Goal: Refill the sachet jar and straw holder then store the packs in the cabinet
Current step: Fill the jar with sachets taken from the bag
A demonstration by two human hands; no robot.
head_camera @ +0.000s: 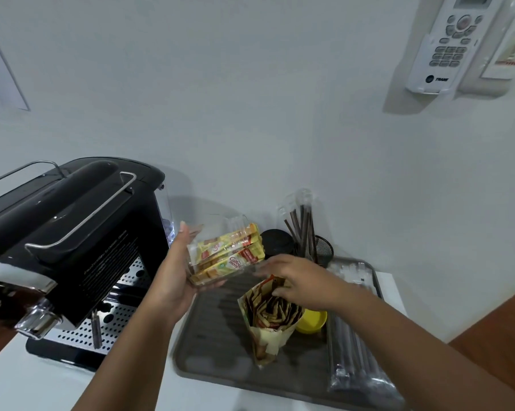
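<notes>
My left hand (177, 275) holds a clear sachet jar (220, 250) tilted on its side above the grey tray (209, 330); yellow creamer sachets lie inside it. An opened sachet pack (269, 317) stands on the tray, full of brown sachets. My right hand (295, 281) reaches into the pack's mouth, its fingers bent around sachets there. A black mesh straw holder (323, 247) at the tray's far edge holds a few brown wrapped straws (302, 223). A long clear pack of straws (354, 330) lies along the tray's right side.
A black coffee machine (69, 241) stands at the left, close to my left arm. A black lid (277, 241) sits behind the jar and a yellow cup (312, 320) right of the sachet pack. A remote (449, 43) hangs on the wall.
</notes>
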